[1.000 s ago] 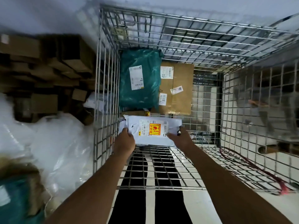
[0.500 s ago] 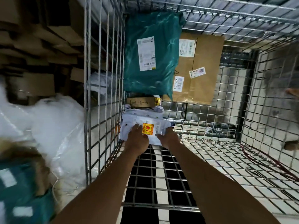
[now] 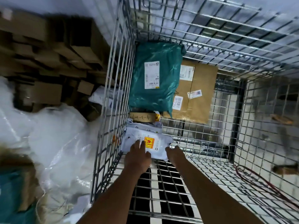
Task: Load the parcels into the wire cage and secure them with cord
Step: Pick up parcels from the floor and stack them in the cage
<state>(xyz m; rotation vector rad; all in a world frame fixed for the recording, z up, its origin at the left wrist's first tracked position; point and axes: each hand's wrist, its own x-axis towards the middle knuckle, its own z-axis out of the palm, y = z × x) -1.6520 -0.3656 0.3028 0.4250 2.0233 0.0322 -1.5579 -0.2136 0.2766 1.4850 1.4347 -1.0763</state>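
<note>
white parcel (image 3: 160, 147), orange-yellow sticker | left hand (image 3: 137, 157) flat on it | right hand (image 3: 174, 153) grip unclear | brown box (image 3: 200, 94) label "T6-538"

Both hands rest on a white plastic mailer (image 3: 160, 143) inside the wire cage (image 3: 113, 110). The left hand (image 3: 137, 157) lies flat; the right hand (image 3: 174, 152) touches its edge.

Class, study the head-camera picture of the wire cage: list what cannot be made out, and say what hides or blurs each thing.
- Right hand: fingertips hidden behind the white parcel, grip unclear.
- Teal parcel label: print too small.
- Small brown box: mostly covered by the teal and white parcels.
- Red cord: far end cut off by the frame's right edge.
- Cardboard pile outside the cage: motion-blurred.
</note>
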